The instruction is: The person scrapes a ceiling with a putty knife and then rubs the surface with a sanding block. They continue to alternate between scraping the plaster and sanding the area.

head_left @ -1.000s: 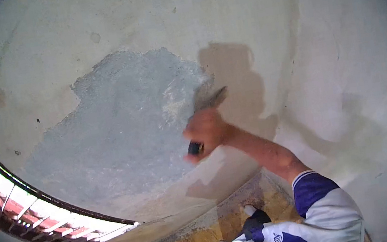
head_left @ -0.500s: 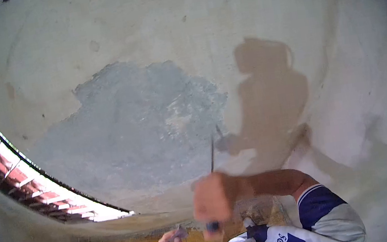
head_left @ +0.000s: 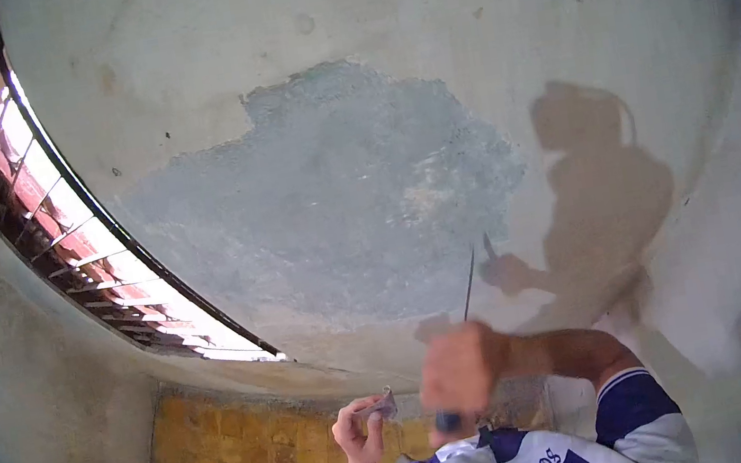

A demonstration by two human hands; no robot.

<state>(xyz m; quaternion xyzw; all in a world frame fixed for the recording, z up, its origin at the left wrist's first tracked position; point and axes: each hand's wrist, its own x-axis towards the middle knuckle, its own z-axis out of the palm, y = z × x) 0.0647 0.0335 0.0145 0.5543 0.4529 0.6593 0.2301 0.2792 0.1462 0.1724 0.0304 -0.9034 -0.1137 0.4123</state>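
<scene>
Below the grey patch [head_left: 329, 209], right hand [head_left: 460, 367] grips the scraper [head_left: 467, 284], edge-on; left hand [head_left: 358, 425] pinches a small scrap [head_left: 382, 407]. Next stroke likely needs the blade laid flat against the wall [head_left: 491, 12].

The right hand [head_left: 461, 369] is closed in a fist, blurred, its bare forearm running right and down to a blue-and-white sleeve. The left hand [head_left: 359, 427] is raised lower down, forearm upright, fingers curled and pinched together just left of the right hand.

Strong fisheye vignette, daylight from the window [head_left: 107, 261], crisp wall [head_left: 376, 10] shadow, motion-blurred hands.
</scene>
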